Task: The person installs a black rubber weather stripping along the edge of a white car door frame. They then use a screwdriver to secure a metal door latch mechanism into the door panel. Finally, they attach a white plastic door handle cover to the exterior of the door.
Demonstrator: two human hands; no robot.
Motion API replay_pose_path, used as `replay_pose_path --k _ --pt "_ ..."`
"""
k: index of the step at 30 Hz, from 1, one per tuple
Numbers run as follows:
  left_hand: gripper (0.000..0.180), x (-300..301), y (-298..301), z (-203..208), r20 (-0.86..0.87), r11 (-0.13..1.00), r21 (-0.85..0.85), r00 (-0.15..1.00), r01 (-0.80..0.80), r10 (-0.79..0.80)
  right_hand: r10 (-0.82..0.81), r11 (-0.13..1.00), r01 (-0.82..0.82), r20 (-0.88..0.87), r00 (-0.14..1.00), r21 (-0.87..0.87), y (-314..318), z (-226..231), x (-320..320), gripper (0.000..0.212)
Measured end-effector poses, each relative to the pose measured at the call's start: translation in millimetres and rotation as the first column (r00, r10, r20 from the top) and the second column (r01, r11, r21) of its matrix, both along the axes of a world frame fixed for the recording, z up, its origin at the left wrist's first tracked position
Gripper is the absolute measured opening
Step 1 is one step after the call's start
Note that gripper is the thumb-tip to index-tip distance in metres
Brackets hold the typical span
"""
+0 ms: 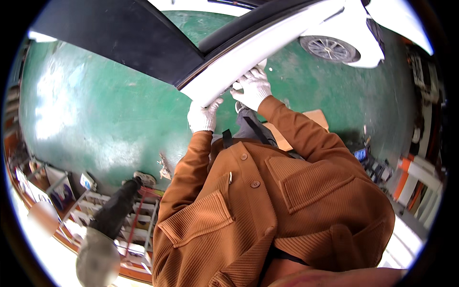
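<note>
A white car door [224,67] with a dark window [119,36] extends across the upper middle, in front of me. My left hand [202,116], in a white knit glove, is closed at the door's near end, with its fingers against the edge. My right hand [253,87], gloved the same way, has its fingers curled against the white outer side, a little farther along. A small dark part shows between the two hands, too small to name. The right fingertips are partly hidden by the glove and the panel.
Another white car with a spoked wheel [330,49] stands at the upper right. Flat cardboard [315,118] lies on the green floor [114,110] by my right arm. A person [114,210] is at the lower left, beside a metal rack [143,217]. Shelving [423,86] lines the right.
</note>
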State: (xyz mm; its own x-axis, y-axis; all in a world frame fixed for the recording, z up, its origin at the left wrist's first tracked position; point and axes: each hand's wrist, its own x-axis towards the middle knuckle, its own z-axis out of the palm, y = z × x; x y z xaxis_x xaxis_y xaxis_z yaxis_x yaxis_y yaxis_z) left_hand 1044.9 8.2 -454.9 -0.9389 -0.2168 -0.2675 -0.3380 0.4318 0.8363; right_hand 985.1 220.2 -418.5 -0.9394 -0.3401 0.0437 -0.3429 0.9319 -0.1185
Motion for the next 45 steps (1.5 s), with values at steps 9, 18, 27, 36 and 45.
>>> replay_pose_path --k 9,18,27,36,45 --pt "0.032 -5 -17 2 -0.077 0.971 0.17 0.984 0.17 -0.159 -0.156 0.985 0.153 0.035 0.987 0.081 -14 17 9 0.045" --pt "0.03 0 -9 5 0.021 0.984 0.142 0.994 0.106 -0.11 -0.103 0.993 0.106 0.058 0.993 -0.051 1 12 11 0.035" --pt "0.036 2 -13 -6 0.042 0.974 0.224 0.999 0.01 -0.02 -0.127 0.927 0.105 -0.038 0.991 -0.36 15 -13 18 0.058" --pt "0.036 6 -16 -2 0.047 0.996 -0.056 0.996 0.074 -0.071 -0.207 0.766 0.198 0.058 0.977 -0.611 6 -20 31 0.049" --pt "0.053 7 -7 10 0.103 0.999 -0.032 0.994 -0.017 0.021 -0.179 0.695 0.172 0.064 0.982 -0.699 25 -24 22 0.047"
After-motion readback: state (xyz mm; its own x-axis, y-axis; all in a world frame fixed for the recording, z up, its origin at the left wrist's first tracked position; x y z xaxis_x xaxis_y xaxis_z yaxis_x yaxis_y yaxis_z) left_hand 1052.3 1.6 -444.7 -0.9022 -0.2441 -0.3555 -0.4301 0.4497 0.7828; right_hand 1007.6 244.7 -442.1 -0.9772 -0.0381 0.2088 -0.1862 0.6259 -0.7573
